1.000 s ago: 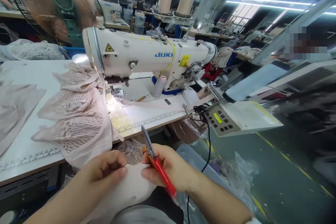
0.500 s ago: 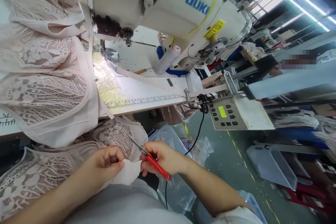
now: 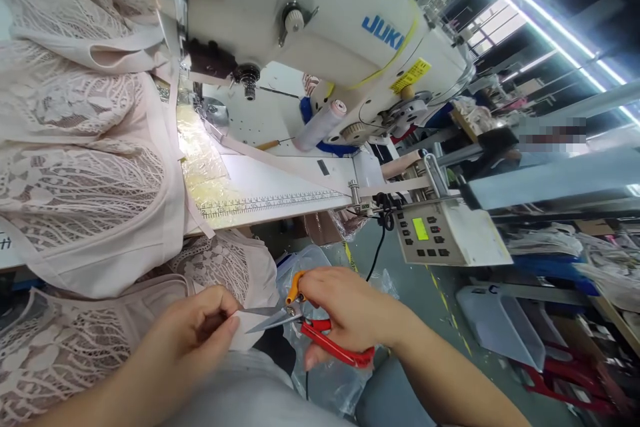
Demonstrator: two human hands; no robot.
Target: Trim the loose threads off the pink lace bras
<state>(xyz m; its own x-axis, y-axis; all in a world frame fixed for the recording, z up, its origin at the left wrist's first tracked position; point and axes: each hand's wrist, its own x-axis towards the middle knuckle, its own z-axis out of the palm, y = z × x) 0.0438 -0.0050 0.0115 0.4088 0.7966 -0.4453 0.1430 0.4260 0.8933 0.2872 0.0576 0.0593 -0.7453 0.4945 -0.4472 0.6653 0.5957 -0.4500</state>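
Observation:
My left hand (image 3: 195, 340) pinches a small piece of white fabric (image 3: 245, 330) above my lap. My right hand (image 3: 340, 313) grips scissors (image 3: 330, 345) with red and orange handles. Their blades are parted and point left, with the fabric's edge between or beside them; which one I cannot tell. Beige lace garments (image 3: 95, 180) lie left of the sewing machine, and more lace (image 3: 220, 267) hangs below the table edge, behind my left hand.
The sewing machine (image 3: 320, 20) stands over a white table with a printed ruler (image 3: 270, 202). A control box (image 3: 450, 233) sits to the right on the table's edge. Clear plastic bins (image 3: 500, 323) stand on the floor, and a black cable hangs down.
The scissors have turned and opened, their blades now at the white fabric. My right hand has let go of the fabric and moved right. My left hand still holds it.

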